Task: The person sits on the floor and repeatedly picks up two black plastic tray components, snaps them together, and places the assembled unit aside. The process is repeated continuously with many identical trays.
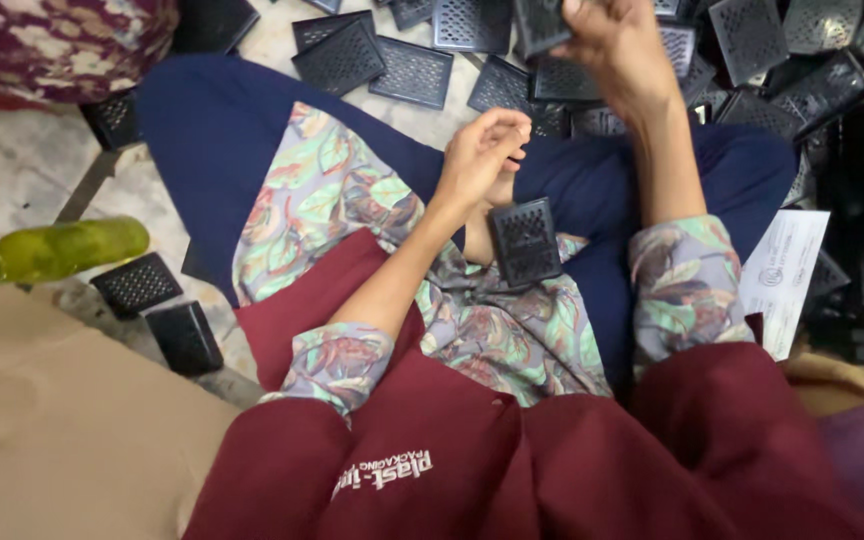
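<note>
My right hand (614,50) is raised at the top of the view, shut on a black square perforated plastic piece (540,22). My left hand (482,158) hovers over my lap with its fingers curled in; nothing shows inside them. Just below that wrist, another black perforated piece (525,242) lies on my floral-patterned clothing, apart from the hand. I sit cross-legged in dark blue trousers with a maroon apron (512,450) over my front.
Many black perforated pieces (410,72) are scattered on the floor ahead and heaped at the right (832,80). Two more (137,283) lie at the left by a green bottle (52,250). A white paper slip (787,275) rests by my right knee. Beige sheet (52,430) at lower left.
</note>
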Motion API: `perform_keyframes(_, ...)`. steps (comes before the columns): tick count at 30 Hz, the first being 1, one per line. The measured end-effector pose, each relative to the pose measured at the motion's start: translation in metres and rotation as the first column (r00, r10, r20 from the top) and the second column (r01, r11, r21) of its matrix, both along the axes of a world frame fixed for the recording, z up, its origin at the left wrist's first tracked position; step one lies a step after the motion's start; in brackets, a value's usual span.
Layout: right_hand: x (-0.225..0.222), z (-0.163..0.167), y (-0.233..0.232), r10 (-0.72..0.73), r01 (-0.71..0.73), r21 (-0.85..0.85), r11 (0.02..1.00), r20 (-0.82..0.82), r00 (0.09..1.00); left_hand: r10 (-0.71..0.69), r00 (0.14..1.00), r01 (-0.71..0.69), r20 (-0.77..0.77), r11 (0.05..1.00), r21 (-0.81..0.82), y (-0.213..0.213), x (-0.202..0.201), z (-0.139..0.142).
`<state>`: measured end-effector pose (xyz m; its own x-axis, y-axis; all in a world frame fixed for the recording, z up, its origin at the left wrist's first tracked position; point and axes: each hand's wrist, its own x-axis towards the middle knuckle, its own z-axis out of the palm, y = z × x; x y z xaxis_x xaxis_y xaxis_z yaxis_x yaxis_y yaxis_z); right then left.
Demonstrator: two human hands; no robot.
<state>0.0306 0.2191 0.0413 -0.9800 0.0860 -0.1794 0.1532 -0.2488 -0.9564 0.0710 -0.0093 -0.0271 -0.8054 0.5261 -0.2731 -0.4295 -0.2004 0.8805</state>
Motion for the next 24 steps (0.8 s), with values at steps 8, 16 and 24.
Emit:
perform_keyframes(8, 0.019, 0.062, -0.063, 0.212, -0.218, -0.111, 0.970, -0.056, 0.976, -0.006, 0.996, -0.001, 0.086, 0.996, 0.085, 0.010, -0.006, -0.028)
perform_keyframes(16, 0.038, 0.091, -0.117, 0.216, -0.224, -0.173, 0.959, -0.065, 0.974, -0.050, 0.998, 0.048, -0.030, 0.996, -0.075, 0.032, -0.003, -0.040)
perform_keyframes(24, 0.068, 0.134, -0.312, 0.736, -0.671, 0.319, 0.669, -0.157, 0.659, -0.073, 0.952, 0.037, -0.298, 0.992, -0.124, 0.018, 0.009, -0.031)
